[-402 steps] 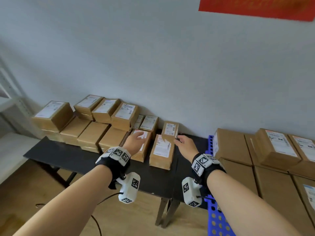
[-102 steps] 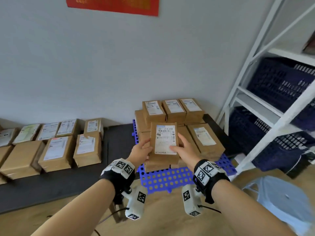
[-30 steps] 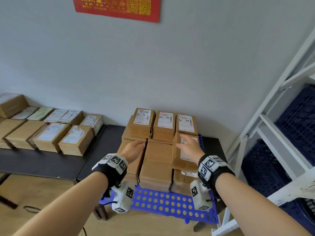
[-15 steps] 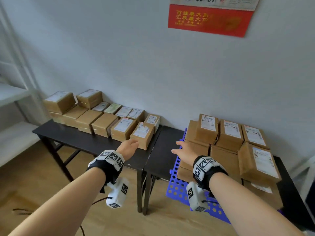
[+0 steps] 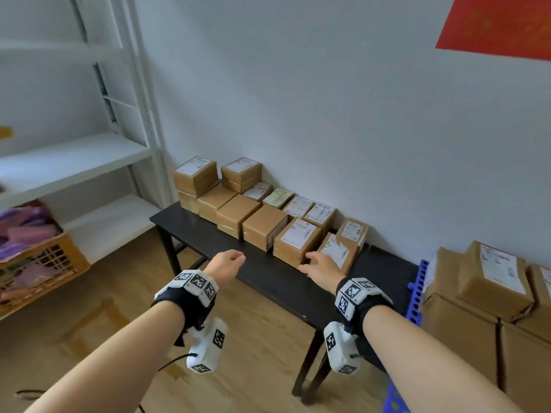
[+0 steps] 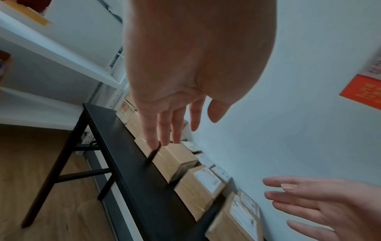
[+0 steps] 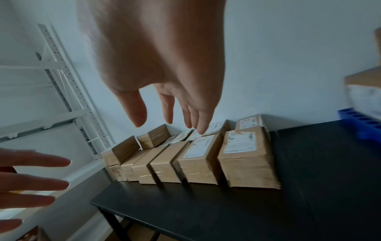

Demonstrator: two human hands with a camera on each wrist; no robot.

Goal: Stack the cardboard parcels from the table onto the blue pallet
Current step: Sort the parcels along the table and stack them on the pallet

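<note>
Several cardboard parcels (image 5: 296,242) sit in rows on the black table (image 5: 268,278), most with white labels. The nearest row ends on the right with a crumpled labelled parcel (image 5: 338,253) (image 7: 245,156). My left hand (image 5: 228,262) (image 6: 173,124) hovers empty over the table's front edge, fingers relaxed. My right hand (image 5: 317,266) (image 7: 171,110) is empty too, fingers spread, just in front of that right-end parcel without touching it. At the right, stacked parcels (image 5: 489,281) stand on the blue pallet (image 5: 417,290).
A white metal shelf rack (image 5: 89,162) stands left of the table, with an orange crate (image 5: 38,263) of purple items beneath. The wall runs right behind the parcels. A red poster (image 5: 495,25) hangs upper right. Wooden floor lies in front of the table.
My view has swung left from the pallet to the table. Both empty hands have moved left and forward, the right one now close to the front-row parcels.
</note>
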